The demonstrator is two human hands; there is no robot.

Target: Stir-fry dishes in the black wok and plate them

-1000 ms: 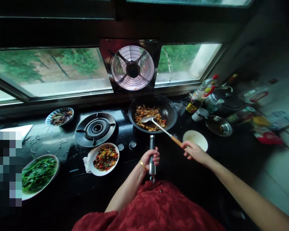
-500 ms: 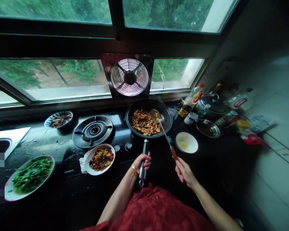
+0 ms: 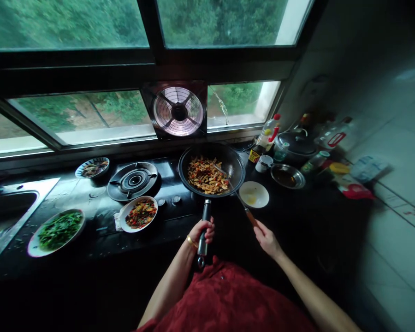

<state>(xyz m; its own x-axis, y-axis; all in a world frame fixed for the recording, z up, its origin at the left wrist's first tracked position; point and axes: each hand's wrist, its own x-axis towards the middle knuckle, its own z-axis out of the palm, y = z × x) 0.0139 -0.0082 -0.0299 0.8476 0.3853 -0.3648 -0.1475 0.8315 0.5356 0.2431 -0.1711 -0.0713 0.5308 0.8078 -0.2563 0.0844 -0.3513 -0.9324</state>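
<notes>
My left hand (image 3: 202, 232) is wrapped around the grey and black handle of a dark wok (image 3: 237, 167), which sits at the back of the counter. Inside it lies a heap of chopped, browned food with red bits (image 3: 205, 176), mostly to the left. My right hand (image 3: 268, 240) grips the wooden end of a long metal ladle (image 3: 242, 203). The ladle slants over the wok's right front rim, and its head is down among the food, partly hidden. Just right of the ladle stands a shallow white bowl (image 3: 259, 193) with a little yellowish liquid.
Left of the wok is a bare gas burner (image 3: 133, 181). Near it are a dish of red and yellow food (image 3: 123, 222), a plate of greens (image 3: 32, 246), a striped bowl (image 3: 79, 171) and a sink (image 3: 43, 193). Bottles (image 3: 265, 133), a metal bowl (image 3: 299, 180) and a lidded pot (image 3: 295, 144) stand right.
The ladle's head has gone from showing clearly above the food to lower among it. My right hand is slightly lower. The whole view has shifted; my left hand keeps its grip.
</notes>
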